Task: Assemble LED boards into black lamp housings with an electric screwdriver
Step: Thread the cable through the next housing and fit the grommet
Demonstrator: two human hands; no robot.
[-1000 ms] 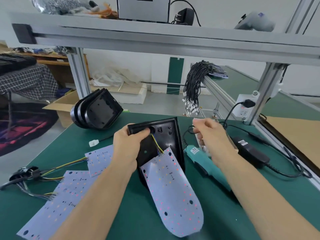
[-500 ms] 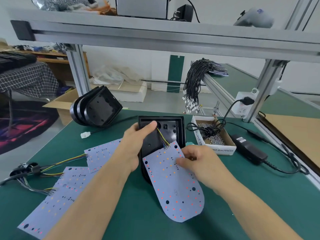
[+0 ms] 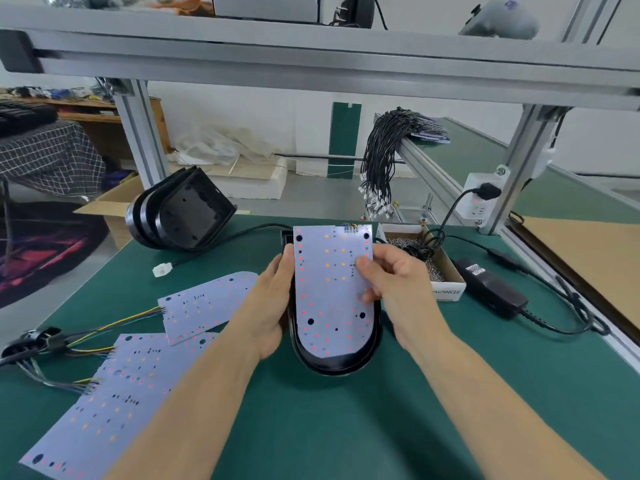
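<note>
Green matting covers the bench (image 3: pixel 346 427) in front of you, under an aluminium frame. Nearest, at your left, spare LED boards (image 3: pixel 114 393) lie flat and overlapping, their coloured wires (image 3: pixel 104 327) trailing off to the left edge.

Between your hands sits the black lamp housing (image 3: pixel 341 365), its rounded end toward you, with the LED board (image 3: pixel 329 289) laid over its opening; the board's square end and its wire joints point away from you. Your left hand (image 3: pixel 273 306) grips the housing's left side, fingers curled round the rim and out of sight behind the board. Your right hand (image 3: pixel 391 282) pinches the board's right edge, thumb on the top face, so both grips are closed on the work.

Just right of that hand stands a small cardboard box of screws (image 3: pixel 436 265), with a black power adapter (image 3: pixel 491 289) beside it and its cable running to a wall socket (image 3: pixel 481 195) on the frame post. Further off to the left, a stack of empty housings (image 3: pixel 180 213) leans on edge near a white connector (image 3: pixel 162 270). Beyond, a bundle of black cables (image 3: pixel 384 157) hangs over a rail.
</note>
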